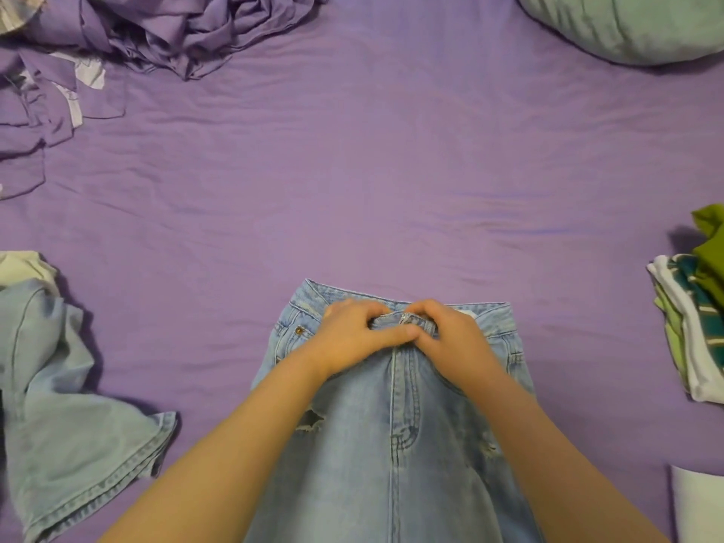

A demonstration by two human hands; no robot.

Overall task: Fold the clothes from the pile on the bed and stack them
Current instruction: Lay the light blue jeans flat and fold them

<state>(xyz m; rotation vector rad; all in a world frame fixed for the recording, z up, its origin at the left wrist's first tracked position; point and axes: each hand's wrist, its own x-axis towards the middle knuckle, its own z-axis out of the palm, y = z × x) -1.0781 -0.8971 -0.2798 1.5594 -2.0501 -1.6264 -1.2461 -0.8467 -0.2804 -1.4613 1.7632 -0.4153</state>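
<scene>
At six o'clock on the purple bed sheet (352, 170) lie light blue jeans (391, 444), front side up, with the waistband pointing to twelve o'clock and the legs going out of view at the bottom edge. Both hands meet at the middle of the waistband. The left hand (348, 335) has its fingers curled over the band and its thumb pressed against the fly, so it pinches the denim. The right hand (450, 339) holds the band in the same way, just beside the metal button (407, 317). At eight o'clock lies a crumpled denim garment (70, 405). At three o'clock sits a stack of folded clothes (693, 319). At eleven o'clock is a heap of purple fabric (137, 37), and at one o'clock a pale green pillow (634, 21).
</scene>
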